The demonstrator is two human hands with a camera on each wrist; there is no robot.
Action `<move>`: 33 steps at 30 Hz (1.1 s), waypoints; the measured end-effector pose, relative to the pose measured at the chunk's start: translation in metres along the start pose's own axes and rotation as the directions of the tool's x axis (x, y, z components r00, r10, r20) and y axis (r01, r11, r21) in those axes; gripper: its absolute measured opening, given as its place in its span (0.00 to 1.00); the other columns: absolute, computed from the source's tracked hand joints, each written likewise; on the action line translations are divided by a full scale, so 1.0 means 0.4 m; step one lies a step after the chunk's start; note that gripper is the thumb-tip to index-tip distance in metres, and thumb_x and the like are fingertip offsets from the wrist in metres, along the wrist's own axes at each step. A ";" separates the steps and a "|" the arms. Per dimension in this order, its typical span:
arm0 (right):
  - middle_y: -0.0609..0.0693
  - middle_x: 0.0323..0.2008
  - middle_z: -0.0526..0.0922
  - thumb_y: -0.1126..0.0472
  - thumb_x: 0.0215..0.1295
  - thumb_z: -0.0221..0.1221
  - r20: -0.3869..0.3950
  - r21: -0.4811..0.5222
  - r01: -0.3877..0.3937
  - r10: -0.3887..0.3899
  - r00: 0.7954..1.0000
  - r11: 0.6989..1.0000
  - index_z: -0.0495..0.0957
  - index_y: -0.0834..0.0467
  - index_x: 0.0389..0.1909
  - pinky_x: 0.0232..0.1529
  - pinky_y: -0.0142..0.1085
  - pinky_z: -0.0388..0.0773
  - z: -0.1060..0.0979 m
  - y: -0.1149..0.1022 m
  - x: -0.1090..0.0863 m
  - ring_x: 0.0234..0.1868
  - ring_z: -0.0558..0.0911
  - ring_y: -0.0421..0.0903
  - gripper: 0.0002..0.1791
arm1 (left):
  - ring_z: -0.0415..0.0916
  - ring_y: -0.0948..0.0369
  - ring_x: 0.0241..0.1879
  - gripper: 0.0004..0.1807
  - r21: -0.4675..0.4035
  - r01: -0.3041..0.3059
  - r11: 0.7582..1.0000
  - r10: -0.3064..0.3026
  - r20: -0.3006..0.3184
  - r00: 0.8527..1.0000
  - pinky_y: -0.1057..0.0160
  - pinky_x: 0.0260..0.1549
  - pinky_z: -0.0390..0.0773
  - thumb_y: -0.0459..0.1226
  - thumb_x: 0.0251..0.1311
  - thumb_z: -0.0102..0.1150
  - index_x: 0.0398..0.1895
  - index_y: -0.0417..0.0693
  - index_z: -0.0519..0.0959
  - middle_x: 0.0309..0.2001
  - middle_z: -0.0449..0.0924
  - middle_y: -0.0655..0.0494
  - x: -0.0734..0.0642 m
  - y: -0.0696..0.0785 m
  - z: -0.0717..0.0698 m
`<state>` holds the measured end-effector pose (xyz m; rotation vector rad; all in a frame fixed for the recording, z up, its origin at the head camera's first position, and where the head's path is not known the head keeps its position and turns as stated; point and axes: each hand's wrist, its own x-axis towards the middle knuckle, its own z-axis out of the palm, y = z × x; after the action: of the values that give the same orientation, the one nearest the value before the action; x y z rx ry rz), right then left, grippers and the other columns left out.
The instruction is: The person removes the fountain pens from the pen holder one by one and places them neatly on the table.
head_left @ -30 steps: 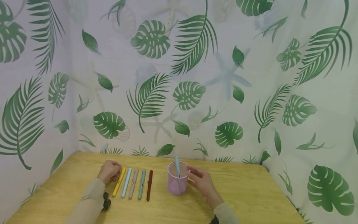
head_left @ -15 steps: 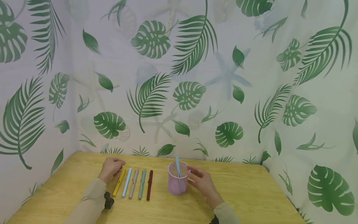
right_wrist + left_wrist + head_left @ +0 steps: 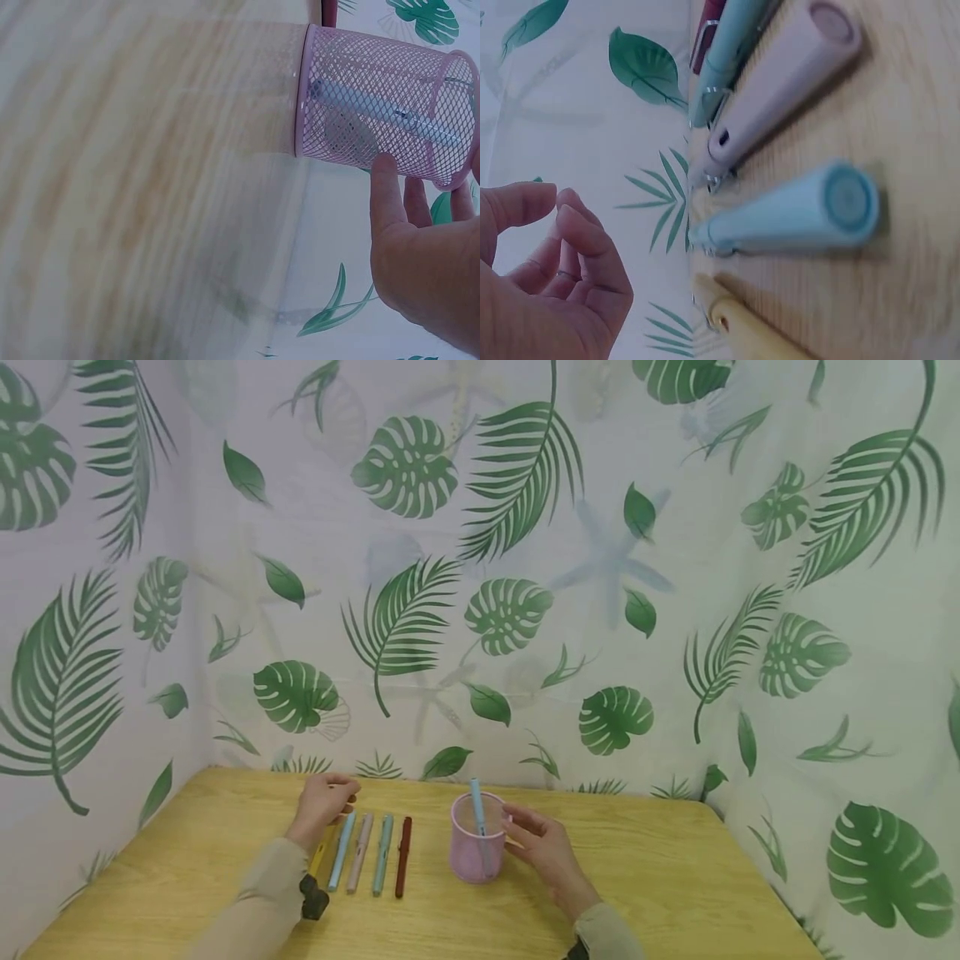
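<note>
My left hand [image 3: 324, 806] hovers near the far ends of a row of pens, its fingers loosely bent and nothing between them. In the left wrist view, thumb and fingertips come close together. Under the left wrist lies a yellow pen [image 3: 319, 853], partly covered. Beside it lie a light blue pen [image 3: 342, 852], a pale pink pen [image 3: 359, 854], a teal pen [image 3: 382, 855] and a dark red pen [image 3: 403, 857]. My right hand [image 3: 551, 856] touches the right side and rim of a pink mesh pen holder [image 3: 360, 60]. One light blue pen [image 3: 477, 802] leans inside it.
The wooden table [image 3: 660, 877] ends at a leaf-patterned cloth [image 3: 517, 710] behind it and at both sides. A stretch of table separates the dark red pen from the pen holder.
My left hand has moved right and away from me, from beside the yellow pen to above the pens' far ends. The right hand and pen holder have stayed in place.
</note>
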<state>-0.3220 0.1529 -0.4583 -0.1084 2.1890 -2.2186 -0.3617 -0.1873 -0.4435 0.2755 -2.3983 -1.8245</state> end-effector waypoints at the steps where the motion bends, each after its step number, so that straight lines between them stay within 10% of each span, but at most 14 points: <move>1: 0.64 0.60 0.76 0.61 0.68 0.60 0.001 -0.004 0.000 0.000 1.000 1.000 0.75 0.65 0.61 0.55 0.45 0.80 0.000 -0.002 -0.001 0.55 0.80 0.49 0.22 | 0.80 0.56 0.29 0.15 -0.002 -0.005 1.000 0.005 -0.001 1.000 0.60 0.27 0.81 0.37 0.66 0.57 0.51 0.35 0.78 0.33 0.82 0.47 0.000 0.002 0.006; 33: 0.62 0.59 0.76 0.61 0.68 0.61 -0.005 -0.001 -0.007 0.007 1.000 1.000 0.74 0.66 0.61 0.57 0.46 0.79 -0.002 -0.003 -0.004 0.53 0.80 0.45 0.23 | 0.72 0.66 0.22 0.14 -0.302 -0.089 0.949 0.095 0.008 0.995 0.71 0.21 0.72 0.33 0.66 0.57 0.49 0.30 0.78 0.25 0.78 0.56 -0.017 0.067 0.174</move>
<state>-0.3206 0.1538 -0.4572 -0.0953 2.1893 -2.2170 -0.3711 -0.1132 -0.4361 0.1110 -2.0642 -2.1199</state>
